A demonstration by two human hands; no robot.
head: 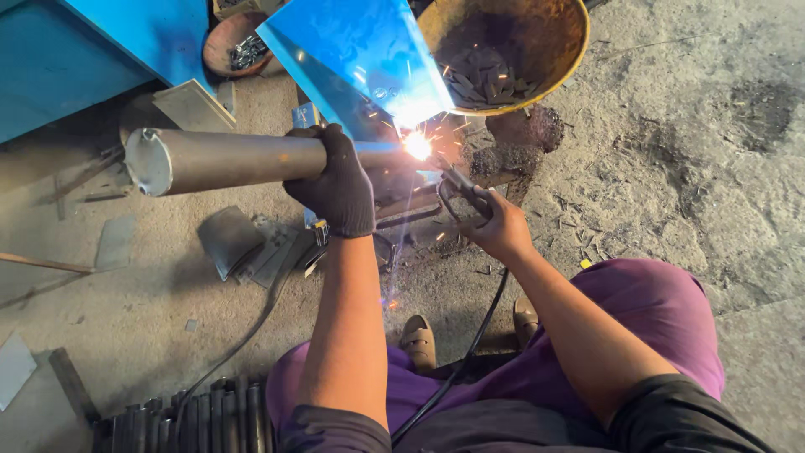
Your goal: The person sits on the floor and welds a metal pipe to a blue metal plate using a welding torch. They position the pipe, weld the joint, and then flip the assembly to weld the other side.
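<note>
Two hands are at work over the floor (688, 193); the gloved left hand (334, 180) is closed around a grey pipe (226, 159), held level with its capped end to the left; the bare right hand (501, 225) is closed on an electrode holder (459, 191), whose tip meets the pipe's far end at a bright arc (417, 145) under a blue sheet (360, 59); sparks are scattered; a burn to the bare hand or forearm seems possible from spatter; the weld could be spoiled if the pipe were let to roll; a rusty bowl (545, 50) of scraps lies just beyond.
</note>
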